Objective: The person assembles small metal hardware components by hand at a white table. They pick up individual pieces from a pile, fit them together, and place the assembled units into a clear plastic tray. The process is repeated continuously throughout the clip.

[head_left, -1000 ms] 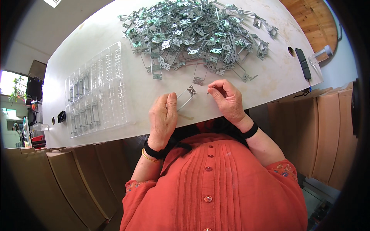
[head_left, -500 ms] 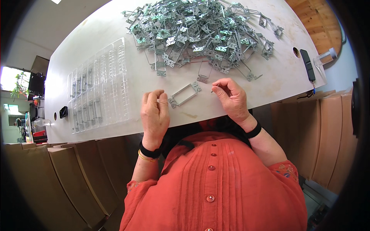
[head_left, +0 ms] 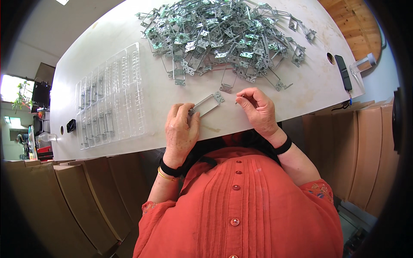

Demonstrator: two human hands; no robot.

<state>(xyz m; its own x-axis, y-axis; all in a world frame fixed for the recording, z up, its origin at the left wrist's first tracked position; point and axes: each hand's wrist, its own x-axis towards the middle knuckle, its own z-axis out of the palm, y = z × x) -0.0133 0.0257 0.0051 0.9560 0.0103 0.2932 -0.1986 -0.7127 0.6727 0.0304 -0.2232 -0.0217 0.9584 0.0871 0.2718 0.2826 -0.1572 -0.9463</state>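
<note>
A rectangular metal bracket [head_left: 219, 98], two thin bars joining flat hole-punched end plates, lies on the pale table before me. My left hand [head_left: 180, 131] is closed around its near-left end, with fingers and thumb on either side of the plate. The far-right end plate stays uncovered. To the right, my right hand [head_left: 260, 112] hovers over the table in a pinch, apart from the bracket. A tiny dark tip shows at its fingertips, too small to name. Beyond both hands spreads a large heap of similar brackets [head_left: 223, 41].
On the left is a clear plastic tray [head_left: 137, 86] with metal parts in some of its slots. A black bar-shaped device [head_left: 343, 71] and a clear cup [head_left: 365, 63] sit at the right edge. Cardboard boxes [head_left: 368, 150] stand below the table on both sides.
My left hand has moved right and taken hold of the bracket's near-left end. My right hand keeps its place and its pinch.
</note>
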